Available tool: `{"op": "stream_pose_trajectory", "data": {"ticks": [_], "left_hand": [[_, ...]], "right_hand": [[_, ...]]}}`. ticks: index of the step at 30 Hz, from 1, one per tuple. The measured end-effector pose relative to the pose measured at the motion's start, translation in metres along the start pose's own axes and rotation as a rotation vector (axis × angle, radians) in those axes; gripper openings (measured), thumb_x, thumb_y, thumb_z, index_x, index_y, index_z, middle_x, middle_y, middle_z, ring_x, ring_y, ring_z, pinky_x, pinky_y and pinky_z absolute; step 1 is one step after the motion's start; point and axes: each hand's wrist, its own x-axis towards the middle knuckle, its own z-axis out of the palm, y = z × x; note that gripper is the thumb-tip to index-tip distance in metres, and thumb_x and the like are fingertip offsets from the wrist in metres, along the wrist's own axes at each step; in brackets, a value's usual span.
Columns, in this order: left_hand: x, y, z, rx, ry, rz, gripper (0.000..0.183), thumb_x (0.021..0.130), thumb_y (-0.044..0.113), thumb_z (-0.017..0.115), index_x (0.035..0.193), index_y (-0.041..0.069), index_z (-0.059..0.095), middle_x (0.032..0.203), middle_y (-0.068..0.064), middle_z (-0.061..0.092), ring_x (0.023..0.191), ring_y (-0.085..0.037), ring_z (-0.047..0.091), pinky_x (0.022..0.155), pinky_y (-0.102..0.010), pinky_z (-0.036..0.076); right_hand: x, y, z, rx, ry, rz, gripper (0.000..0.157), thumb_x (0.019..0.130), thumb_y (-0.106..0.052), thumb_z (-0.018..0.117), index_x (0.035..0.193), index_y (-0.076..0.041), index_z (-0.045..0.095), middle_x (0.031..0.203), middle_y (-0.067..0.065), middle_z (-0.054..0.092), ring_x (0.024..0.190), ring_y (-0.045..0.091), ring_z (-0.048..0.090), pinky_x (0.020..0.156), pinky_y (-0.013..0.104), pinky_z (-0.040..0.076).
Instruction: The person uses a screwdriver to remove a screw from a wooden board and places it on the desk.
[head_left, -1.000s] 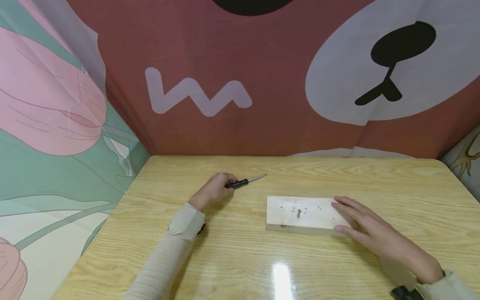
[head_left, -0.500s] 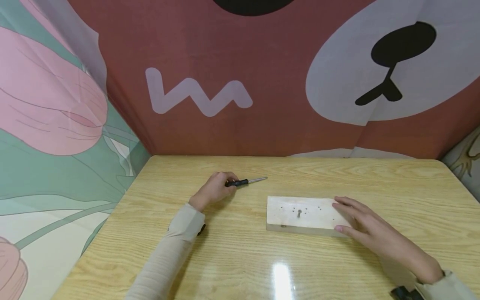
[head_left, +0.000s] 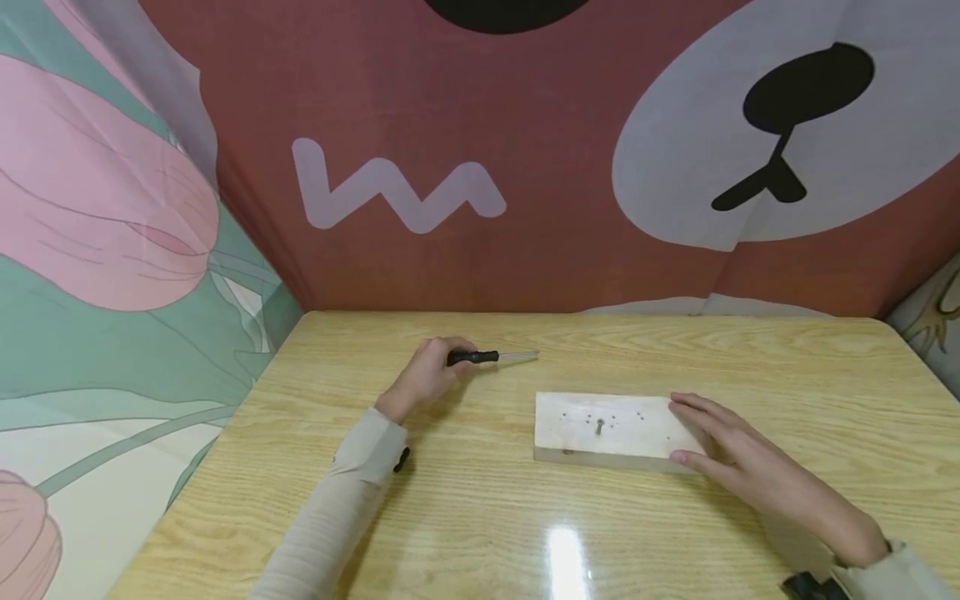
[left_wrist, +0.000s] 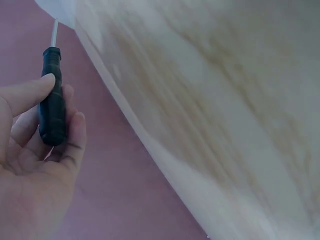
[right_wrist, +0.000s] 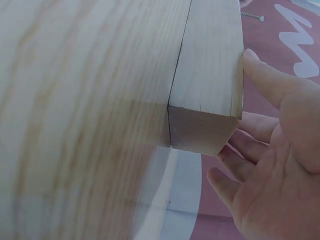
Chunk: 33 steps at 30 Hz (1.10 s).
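Note:
My left hand (head_left: 426, 377) holds a screwdriver (head_left: 474, 357) by its black handle, over the table left of the block. Its thin metal shaft points right in the head view. In the left wrist view the thumb and curled fingers (left_wrist: 76, 131) pinch the screwdriver handle (left_wrist: 51, 107). A pale wooden block (head_left: 611, 442) lies flat on the table, with several small holes in its top. One screw (head_left: 599, 427) stands up from the block; the right wrist view also shows this screw (right_wrist: 252, 16). My right hand (head_left: 750, 467) grips the block's right end, thumb on the near side and fingers at the far side.
The wood-grain table (head_left: 450, 517) extends around both hands. Behind it hangs a red-brown printed cloth (head_left: 555, 250), and a floral cloth (head_left: 97, 350) borders the left side. Light glares on the table in front of the block.
My left hand has risen slightly and turned the screwdriver, so its shaft has swung from slanting up-right to nearly level across the head view. The right hand and the block stay still.

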Motion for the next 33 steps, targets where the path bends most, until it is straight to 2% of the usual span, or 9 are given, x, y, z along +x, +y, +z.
{"op": "stream_pose_trajectory", "data": {"ticks": [3, 6, 10, 13, 24, 33], "left_hand": [[0.000, 0.000, 0.000, -0.018, 0.020, 0.008, 0.023, 0.088, 0.018, 0.062, 0.110, 0.020, 0.064, 0.105, -0.001, 0.065, 0.077, -0.012, 0.061, 0.064, -0.026, 0.049], [0.000, 0.001, 0.000, -0.040, 0.036, 0.006, 0.020, 0.087, 0.019, 0.063, 0.107, 0.022, 0.065, 0.103, 0.002, 0.066, 0.077, -0.010, 0.060, 0.065, -0.026, 0.049], [-0.001, 0.002, -0.001, -0.082, 0.046, -0.006, 0.018, 0.086, 0.021, 0.064, 0.104, 0.024, 0.067, 0.100, 0.003, 0.067, 0.071, -0.012, 0.058, 0.061, -0.026, 0.048], [-0.001, 0.004, -0.002, -0.109, 0.054, -0.006, 0.017, 0.085, 0.022, 0.065, 0.102, 0.024, 0.067, 0.099, 0.003, 0.067, 0.069, -0.012, 0.057, 0.060, -0.026, 0.048], [-0.003, 0.012, -0.003, -0.130, 0.082, 0.079, 0.015, 0.082, 0.021, 0.069, 0.097, 0.022, 0.070, 0.096, 0.002, 0.069, 0.064, -0.009, 0.055, 0.057, -0.022, 0.047], [-0.006, 0.021, -0.003, -0.172, 0.075, 0.087, 0.016, 0.081, 0.021, 0.069, 0.097, 0.023, 0.071, 0.097, 0.002, 0.069, 0.064, -0.009, 0.058, 0.056, -0.023, 0.049]], "right_hand": [[0.000, 0.000, 0.000, -0.009, 0.006, -0.006, 0.060, 0.086, -0.034, 0.062, 0.136, -0.008, 0.042, 0.141, 0.013, 0.038, 0.126, 0.037, 0.038, 0.088, 0.049, 0.037], [0.000, 0.001, 0.000, 0.002, 0.001, 0.002, 0.062, 0.086, -0.034, 0.062, 0.137, -0.007, 0.040, 0.141, 0.015, 0.038, 0.126, 0.039, 0.037, 0.088, 0.052, 0.037], [0.000, 0.001, 0.000, 0.018, -0.004, 0.016, 0.064, 0.085, -0.035, 0.063, 0.138, -0.007, 0.038, 0.142, 0.016, 0.037, 0.127, 0.041, 0.035, 0.089, 0.056, 0.036], [0.000, 0.001, 0.000, 0.008, 0.005, 0.009, 0.064, 0.085, -0.034, 0.063, 0.138, -0.008, 0.038, 0.141, 0.016, 0.038, 0.126, 0.041, 0.036, 0.089, 0.054, 0.036], [0.001, 0.002, 0.000, 0.021, 0.001, 0.014, 0.064, 0.085, -0.034, 0.063, 0.138, -0.007, 0.039, 0.141, 0.017, 0.037, 0.126, 0.042, 0.035, 0.088, 0.056, 0.036], [0.001, 0.001, -0.001, 0.021, -0.009, 0.017, 0.063, 0.085, -0.034, 0.063, 0.137, -0.006, 0.040, 0.141, 0.017, 0.037, 0.126, 0.042, 0.035, 0.089, 0.057, 0.036]]}}
